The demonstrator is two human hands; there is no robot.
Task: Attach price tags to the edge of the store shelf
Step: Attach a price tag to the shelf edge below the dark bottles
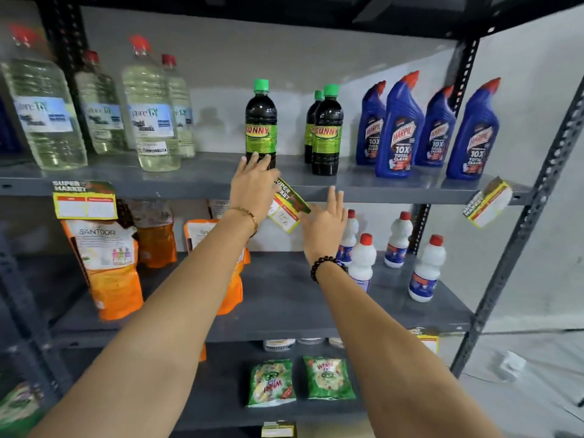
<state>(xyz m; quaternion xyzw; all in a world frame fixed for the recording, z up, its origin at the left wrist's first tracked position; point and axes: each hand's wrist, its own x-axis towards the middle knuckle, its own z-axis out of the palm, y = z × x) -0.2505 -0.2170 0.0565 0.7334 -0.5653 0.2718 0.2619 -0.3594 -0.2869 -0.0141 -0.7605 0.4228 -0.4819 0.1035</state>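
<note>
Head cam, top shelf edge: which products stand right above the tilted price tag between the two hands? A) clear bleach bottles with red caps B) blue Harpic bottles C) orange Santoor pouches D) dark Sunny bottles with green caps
D: the tilted green-and-yellow paper price tag hangs from the grey metal shelf edge just below the dark Sunny bottles with green caps, between the left hand and right hand.

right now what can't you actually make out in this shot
- Head view: the middle price tag is tilted at the top shelf edge; the left hand covers its upper left, so how it is fixed is hidden.
- The writing on that tag is too blurred to read.
- The right hand is spread beside the tag; contact cannot be told.
- The bottom tag is cut off by the frame edge.
</note>
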